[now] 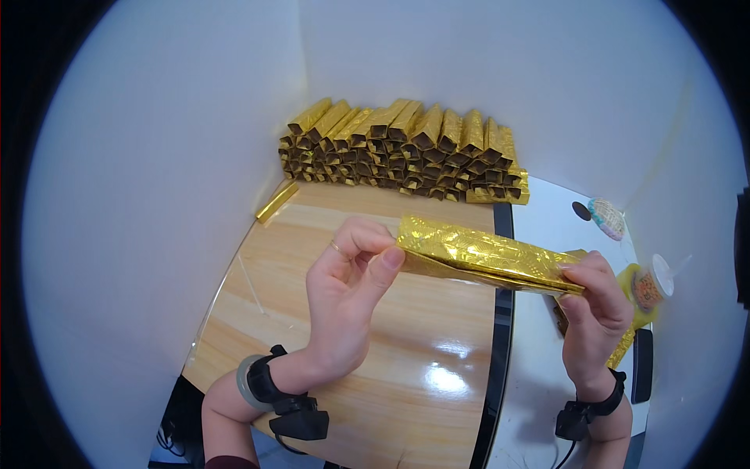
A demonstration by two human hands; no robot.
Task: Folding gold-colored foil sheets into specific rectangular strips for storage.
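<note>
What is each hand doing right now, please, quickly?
Left hand: closed, pinching the left end of the folded gold foil paper.
Right hand: closed, pinching the paper's right end.

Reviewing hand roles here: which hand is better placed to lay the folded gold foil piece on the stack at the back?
Probably the left hand: it pinches the gold foil piece at the end nearer the stack, over the wooden table. The right hand holds the far end.
</note>
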